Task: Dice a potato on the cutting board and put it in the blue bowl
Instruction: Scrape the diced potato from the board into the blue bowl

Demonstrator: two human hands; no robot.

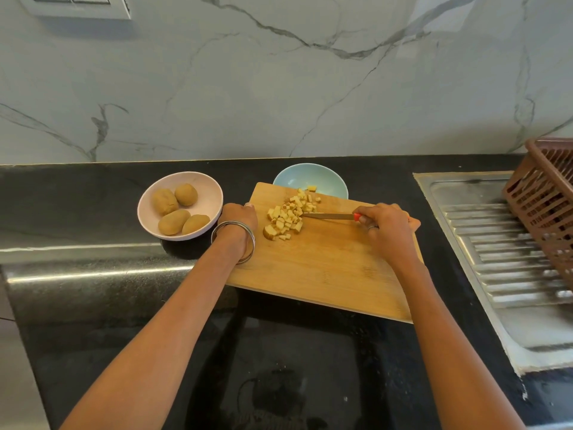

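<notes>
A black counter carries everything. On it sit a pink bowl, a blue bowl and a board. A steel drainboard lies at its right.

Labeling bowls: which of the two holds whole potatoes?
The pink bowl, left of the board, holds four whole potatoes. The blue bowl, behind the board, has only a diced bit.

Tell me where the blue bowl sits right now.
In the head view, the blue bowl sits on the black counter behind the cutting board's far edge, right of the pink bowl of whole potatoes.
</notes>
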